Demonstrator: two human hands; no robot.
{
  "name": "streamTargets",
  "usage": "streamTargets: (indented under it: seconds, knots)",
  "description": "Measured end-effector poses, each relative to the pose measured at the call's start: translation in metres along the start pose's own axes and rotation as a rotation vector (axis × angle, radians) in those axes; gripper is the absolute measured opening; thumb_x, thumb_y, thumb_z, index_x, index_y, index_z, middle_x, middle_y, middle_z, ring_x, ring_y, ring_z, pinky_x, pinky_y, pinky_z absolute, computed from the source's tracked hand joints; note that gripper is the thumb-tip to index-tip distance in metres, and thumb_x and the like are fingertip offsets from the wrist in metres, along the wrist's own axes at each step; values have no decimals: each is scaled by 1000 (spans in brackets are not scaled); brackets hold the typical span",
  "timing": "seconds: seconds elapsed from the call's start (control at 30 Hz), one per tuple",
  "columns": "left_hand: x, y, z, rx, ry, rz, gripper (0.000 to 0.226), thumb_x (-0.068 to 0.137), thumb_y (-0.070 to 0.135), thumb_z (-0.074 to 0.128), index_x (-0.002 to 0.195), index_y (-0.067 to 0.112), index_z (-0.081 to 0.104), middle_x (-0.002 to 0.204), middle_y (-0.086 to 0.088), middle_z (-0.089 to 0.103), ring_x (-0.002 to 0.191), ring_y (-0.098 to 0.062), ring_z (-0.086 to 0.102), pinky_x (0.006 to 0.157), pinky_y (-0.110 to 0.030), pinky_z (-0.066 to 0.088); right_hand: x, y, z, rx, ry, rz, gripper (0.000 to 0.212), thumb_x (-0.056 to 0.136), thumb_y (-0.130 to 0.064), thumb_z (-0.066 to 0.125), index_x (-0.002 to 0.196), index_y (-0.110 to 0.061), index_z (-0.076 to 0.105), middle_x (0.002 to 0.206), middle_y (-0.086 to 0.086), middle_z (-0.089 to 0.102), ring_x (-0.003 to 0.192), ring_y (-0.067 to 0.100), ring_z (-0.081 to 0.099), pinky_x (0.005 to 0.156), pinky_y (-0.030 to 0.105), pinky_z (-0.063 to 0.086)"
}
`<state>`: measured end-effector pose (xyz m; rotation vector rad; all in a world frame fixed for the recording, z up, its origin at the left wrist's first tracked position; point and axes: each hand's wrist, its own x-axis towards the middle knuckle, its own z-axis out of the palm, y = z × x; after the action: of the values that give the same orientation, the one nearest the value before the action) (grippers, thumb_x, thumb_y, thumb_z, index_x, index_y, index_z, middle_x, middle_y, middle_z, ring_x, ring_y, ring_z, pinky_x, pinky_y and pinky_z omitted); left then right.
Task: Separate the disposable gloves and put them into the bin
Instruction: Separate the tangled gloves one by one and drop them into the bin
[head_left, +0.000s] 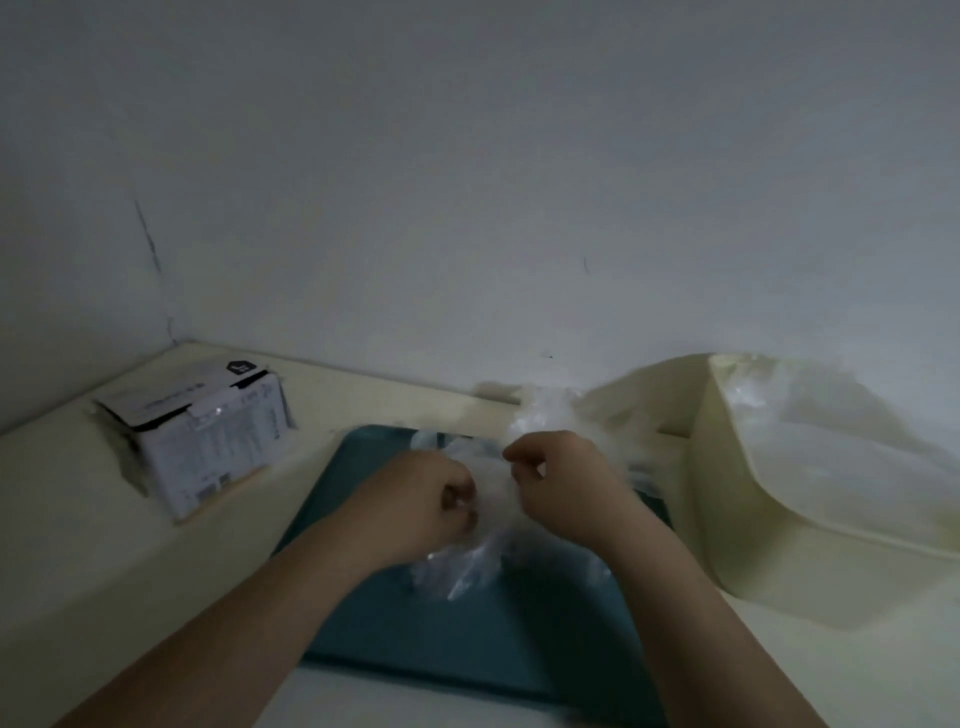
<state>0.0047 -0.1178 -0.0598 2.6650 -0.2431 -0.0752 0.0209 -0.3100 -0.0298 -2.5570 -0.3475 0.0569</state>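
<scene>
A bunch of clear disposable plastic gloves (470, 564) hangs between my two hands over a teal tray (467, 639). My left hand (421, 501) pinches the thin plastic at its left side with curled fingers. My right hand (558, 483) pinches the plastic on its right side, and more film (545, 410) sticks up behind it. The cream bin (769, 530) stands to the right of the tray, with several clear gloves (810, 415) lying inside it.
A white printed cardboard box (208, 436) with an open flap sits at the back left of the cream countertop (104, 561). A plain white wall (467, 182) rises right behind the counter.
</scene>
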Motion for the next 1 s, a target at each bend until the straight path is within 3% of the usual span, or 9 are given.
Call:
streamTargets:
  seconds: [0.17, 0.3, 0.4, 0.47, 0.57, 0.63, 0.83, 0.9, 1.0]
  knots:
    - [17, 8, -26, -187, 50, 51, 33, 95, 31, 69, 62, 33, 70, 63, 10, 67, 58, -1, 58, 60, -21, 45, 11, -2, -11, 87, 58, -96, 47, 93, -6, 54, 132, -28, 69, 132, -11, 67, 117, 7, 61, 105, 22, 47]
    - [18, 9, -46, -423, 169, 55, 41, 95, 39, 71, 67, 9, 66, 60, -6, 58, 56, -10, 50, 60, -30, 44, 3, -1, -30, 109, 73, -283, 82, 75, 12, 53, 145, -31, 53, 143, -23, 40, 140, 1, 31, 113, 17, 28]
    - [9, 14, -54, -644, 120, 21, 38, 93, 38, 76, 70, 9, 68, 65, -2, 57, 63, -13, 52, 65, -31, 43, -3, -3, -37, 239, 22, -331, 79, 84, -4, 70, 149, -42, 47, 153, -26, 45, 145, -4, 36, 117, 21, 30]
    - [3, 17, -58, -836, 39, 9, 37, 85, 44, 82, 74, 9, 74, 74, -10, 63, 72, -21, 57, 73, -36, 44, -5, -6, -37, 290, -23, -360, 61, 87, -20, 80, 140, -37, 58, 137, -19, 64, 130, 0, 57, 111, 30, 45]
    - [1, 13, -62, -1053, -80, -41, 44, 78, 57, 84, 85, 13, 83, 89, -11, 75, 86, -28, 67, 86, -40, 50, -7, -14, -29, 437, 50, -366, 7, 95, -16, 73, 96, -22, 76, 86, -8, 77, 83, 6, 71, 79, 32, 54]
    - [6, 6, -63, -1229, -129, -93, 56, 78, 67, 77, 87, 12, 80, 92, -11, 73, 87, -28, 67, 87, -41, 50, -5, -14, -21, 479, 172, -287, 24, 99, -17, 66, 76, -14, 71, 69, -2, 70, 67, 13, 65, 68, 33, 51]
    - [10, -4, -57, -1610, -202, 22, 89, 77, 74, 70, 121, -4, 74, 132, -24, 69, 117, -35, 70, 93, -47, 59, 1, -10, -15, 864, 305, -59, 38, 100, -13, 62, 71, 10, 56, 60, 22, 54, 55, 26, 49, 58, 42, 45]
    - [8, 5, -44, -1536, -184, 113, 72, 81, 42, 87, 124, -11, 64, 126, -24, 69, 116, -37, 68, 98, -50, 55, 2, -9, -12, 942, 318, -44, 35, 101, -11, 61, 74, 12, 59, 64, 29, 56, 57, 29, 52, 59, 44, 46]
    - [11, 18, -38, -1569, -36, 40, 16, 84, 7, 79, 99, 2, 73, 97, -16, 74, 89, -28, 72, 77, -42, 62, 3, -11, -8, 1008, 305, 5, 29, 101, -16, 63, 82, 5, 66, 67, 24, 61, 54, 26, 55, 51, 34, 47]
